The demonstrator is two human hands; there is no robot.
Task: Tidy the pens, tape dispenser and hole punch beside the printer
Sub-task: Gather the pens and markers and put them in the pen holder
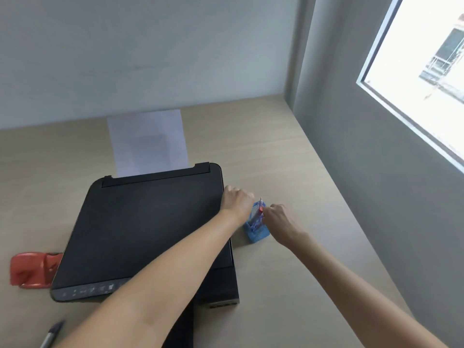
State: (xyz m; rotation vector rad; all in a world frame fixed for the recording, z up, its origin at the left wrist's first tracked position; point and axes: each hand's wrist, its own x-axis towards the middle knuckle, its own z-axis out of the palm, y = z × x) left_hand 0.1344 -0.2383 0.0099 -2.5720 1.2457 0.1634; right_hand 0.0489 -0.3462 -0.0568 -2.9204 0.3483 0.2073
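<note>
Two hands at a blue pen holder (257, 231) on a pale wooden desk (288, 151).
Right hand (278, 222) pinches a red-tipped pen (260, 210); left hand (237, 200) grips the holder beside the black printer (140, 229), grey walls and window (426, 66) around.

Printer (140, 222) hides part of the red item (30, 270); pen (51, 334) cut off.

A sheet of paper (148, 141) is seen beyond the hands on the desk (263, 136), and a window (426, 59) is set in the wall (351, 146) to their right.
</note>
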